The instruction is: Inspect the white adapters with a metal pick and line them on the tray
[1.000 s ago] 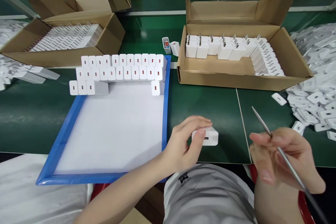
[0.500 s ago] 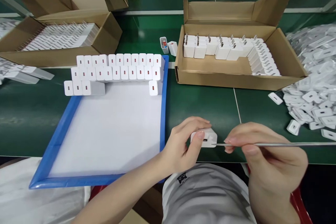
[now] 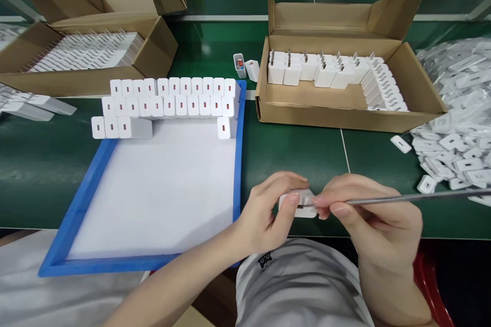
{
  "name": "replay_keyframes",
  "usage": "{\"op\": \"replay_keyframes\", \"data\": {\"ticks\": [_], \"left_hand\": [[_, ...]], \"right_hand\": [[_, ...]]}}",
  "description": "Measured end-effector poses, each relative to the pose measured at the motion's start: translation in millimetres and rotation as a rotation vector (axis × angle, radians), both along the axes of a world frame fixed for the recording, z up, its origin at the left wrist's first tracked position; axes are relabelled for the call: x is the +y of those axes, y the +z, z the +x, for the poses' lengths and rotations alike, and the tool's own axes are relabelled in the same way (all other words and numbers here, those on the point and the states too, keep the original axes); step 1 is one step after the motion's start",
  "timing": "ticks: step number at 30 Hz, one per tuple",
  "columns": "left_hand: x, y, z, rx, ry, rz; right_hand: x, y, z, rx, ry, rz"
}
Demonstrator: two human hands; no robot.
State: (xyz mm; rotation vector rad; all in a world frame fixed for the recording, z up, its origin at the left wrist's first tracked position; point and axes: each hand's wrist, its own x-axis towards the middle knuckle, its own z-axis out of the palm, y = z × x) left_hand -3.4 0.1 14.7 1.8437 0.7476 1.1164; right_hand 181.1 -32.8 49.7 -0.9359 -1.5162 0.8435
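Adapter (image 3: 306, 213) between left fingers (image 3: 283, 182)

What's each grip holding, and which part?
Left grip holds the white, boxy plastic charger, thumb on its slotted front; right grip holds the thin, silver metal rod near its tip.

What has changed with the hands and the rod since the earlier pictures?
The right hand moved left, bringing the metal rod, already held, from clear of the white charger to its slot. Nothing was let go. The left hand still holds the charger; the blue-edged board stayed put.
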Motion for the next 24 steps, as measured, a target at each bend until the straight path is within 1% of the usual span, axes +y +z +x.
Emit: {"op": "replay_keyframes", "data": {"ticks": [5, 9, 11, 14, 17, 20, 24], "left_hand": [[-1.9, 3.1, -0.4, 0.000, 0.004, 0.004], [-1.3, 4.1, -0.7, 0.005, 0.009, 0.031], [-0.9, 3.1, -0.6, 0.001, 0.032, 0.036], [-0.9, 1.0, -0.2, -0.004, 0.061, 0.038], [-1.8, -0.3, 0.4, -0.001, 0.065, 0.017], [-2.6, -0.7, 0.8, -0.016, 0.076, -0.004], [-3.3, -0.2, 1.7, -0.032, 0.067, 0.012]], "right_hand": [[1.7, 1.0, -0.7, 0.042, 0.046, -0.045], [0.7, -0.2, -1.6, 0.028, 0.050, -0.027], [-1.2, -1.1, -2.4, 0.021, -0.011, 0.024], [-5.2, -1.8, -4.1, 0.040, -0.146, 0.127], [-8.3, -2.4, -7.0, -0.001, -0.184, 0.150], [-8.9, -3.6, -10.4, -0.049, -0.161, 0.144], [-8.1, -3.0, -11.5, -0.094, -0.069, 0.102]]}}
